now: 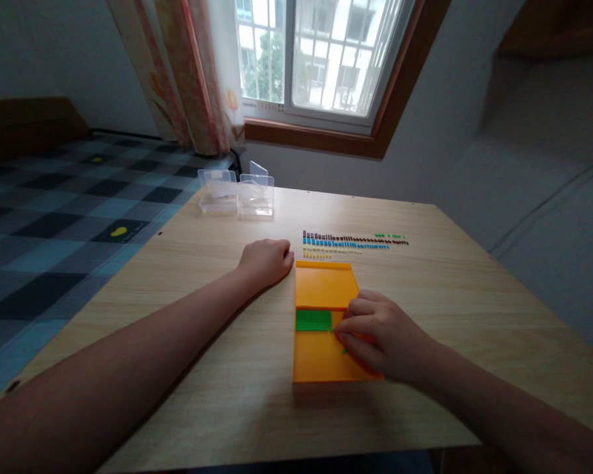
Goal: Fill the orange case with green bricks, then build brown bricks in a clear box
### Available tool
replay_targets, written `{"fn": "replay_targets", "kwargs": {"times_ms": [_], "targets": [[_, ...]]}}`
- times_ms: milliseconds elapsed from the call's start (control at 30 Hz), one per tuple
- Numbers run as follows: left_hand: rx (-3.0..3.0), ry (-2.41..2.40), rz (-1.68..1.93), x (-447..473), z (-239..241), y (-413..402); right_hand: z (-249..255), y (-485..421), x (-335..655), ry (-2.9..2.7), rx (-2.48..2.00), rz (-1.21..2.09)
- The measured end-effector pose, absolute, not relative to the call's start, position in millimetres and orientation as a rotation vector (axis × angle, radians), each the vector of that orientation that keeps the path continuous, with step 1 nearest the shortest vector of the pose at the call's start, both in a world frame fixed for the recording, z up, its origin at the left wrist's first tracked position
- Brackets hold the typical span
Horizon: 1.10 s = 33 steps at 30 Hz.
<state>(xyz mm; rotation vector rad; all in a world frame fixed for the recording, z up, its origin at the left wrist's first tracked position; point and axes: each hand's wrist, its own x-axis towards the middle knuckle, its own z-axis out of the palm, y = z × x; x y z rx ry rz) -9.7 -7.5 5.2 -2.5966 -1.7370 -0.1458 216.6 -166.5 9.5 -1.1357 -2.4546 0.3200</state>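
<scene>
An orange tray (321, 359) lies on the table with a raised bar across its middle. Below that bar, a block of green rows of small pieces (312, 320) fills the left part. My right hand (375, 329) reaches over the tray's right side, fingers pinched at the right end of the green rows; whatever is between the fingertips is too small to make out. A small green bit (344, 351) shows under this hand. My left hand (267, 261) rests on the table as a loose fist, just off the tray's upper left corner.
Beyond the tray, small dark red pieces (346, 237), blue pieces (340, 243) and yellow pieces (321, 253) lie in rows, with a few green pieces (388, 236) behind. Clear plastic boxes (257, 204) stand with lids up at the table's far left. A checked bed (103, 197) adjoins the left edge.
</scene>
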Motion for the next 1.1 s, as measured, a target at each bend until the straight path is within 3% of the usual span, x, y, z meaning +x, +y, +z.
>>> {"fn": "replay_targets", "kwargs": {"times_ms": [1100], "targets": [[-2.584,-1.722,-0.136,-9.8,3.6,-7.0,5.8,-165.6,215.2,-2.472,-1.115,0.357]]}}
